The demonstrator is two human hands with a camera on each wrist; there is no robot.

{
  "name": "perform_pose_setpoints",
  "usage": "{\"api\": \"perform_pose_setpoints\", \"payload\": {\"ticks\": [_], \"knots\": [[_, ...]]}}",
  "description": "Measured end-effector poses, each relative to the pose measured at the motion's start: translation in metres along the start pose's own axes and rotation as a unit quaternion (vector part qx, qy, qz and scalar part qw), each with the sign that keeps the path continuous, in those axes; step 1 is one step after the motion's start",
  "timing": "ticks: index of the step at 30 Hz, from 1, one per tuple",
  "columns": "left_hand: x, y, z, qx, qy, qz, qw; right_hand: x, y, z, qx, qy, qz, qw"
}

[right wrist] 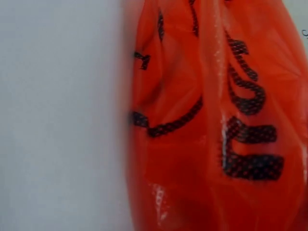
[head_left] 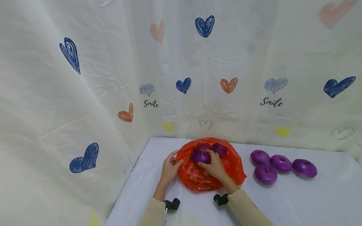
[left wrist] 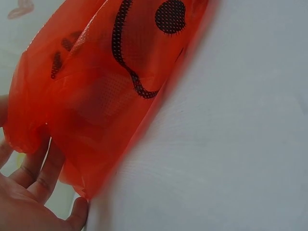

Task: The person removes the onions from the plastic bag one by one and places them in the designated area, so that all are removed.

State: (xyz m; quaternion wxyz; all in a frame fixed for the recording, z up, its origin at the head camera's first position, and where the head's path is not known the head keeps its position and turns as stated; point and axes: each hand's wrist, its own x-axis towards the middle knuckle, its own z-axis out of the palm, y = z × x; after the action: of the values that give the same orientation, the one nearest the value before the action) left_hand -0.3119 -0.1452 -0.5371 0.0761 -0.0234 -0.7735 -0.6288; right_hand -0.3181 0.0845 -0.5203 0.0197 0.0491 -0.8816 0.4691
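Observation:
A red plastic bag (head_left: 195, 180) with black print lies with its mouth spread wide in the head view. My left hand (head_left: 170, 168) holds the bag's left rim between thumb and fingers; the left wrist view shows fingers (left wrist: 45, 175) against the thin red plastic. Inside the mouth, my right hand (head_left: 215, 166) grips a purple onion (head_left: 201, 158), thumb on the near side and fingers over the top. Two more onions, one in the middle (head_left: 204, 147) and one on the right (head_left: 219, 149), sit behind it in the bag. The right wrist view shows only printed bag plastic (right wrist: 183, 159), not the hand.
Several purple onions (head_left: 265, 174) are grouped on the white tabletop (head_left: 299, 201) to the right of the bag. A pale sheet (head_left: 243, 125) printed with hearts hangs behind and to the left of the table.

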Motion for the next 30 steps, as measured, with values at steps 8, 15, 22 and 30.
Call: {"api": "perform_pose_setpoints", "payload": {"ticks": [8,15,22,30], "knots": [[-0.001,0.002,0.0,0.011,0.002,0.004,0.9999,0.004,0.006,0.004,0.008,0.002,0.014,0.9999],[-0.001,0.002,-0.001,0.012,0.003,0.012,0.9999,0.006,0.009,0.004,0.001,0.01,0.011,0.9999],[-0.001,0.002,-0.001,0.014,0.002,0.004,0.9999,0.003,0.009,0.003,0.0,0.017,0.007,0.9998],[-0.001,0.0,0.001,0.013,0.003,0.003,0.9999,-0.012,0.002,-0.015,0.013,0.023,-0.021,0.9994]]}}
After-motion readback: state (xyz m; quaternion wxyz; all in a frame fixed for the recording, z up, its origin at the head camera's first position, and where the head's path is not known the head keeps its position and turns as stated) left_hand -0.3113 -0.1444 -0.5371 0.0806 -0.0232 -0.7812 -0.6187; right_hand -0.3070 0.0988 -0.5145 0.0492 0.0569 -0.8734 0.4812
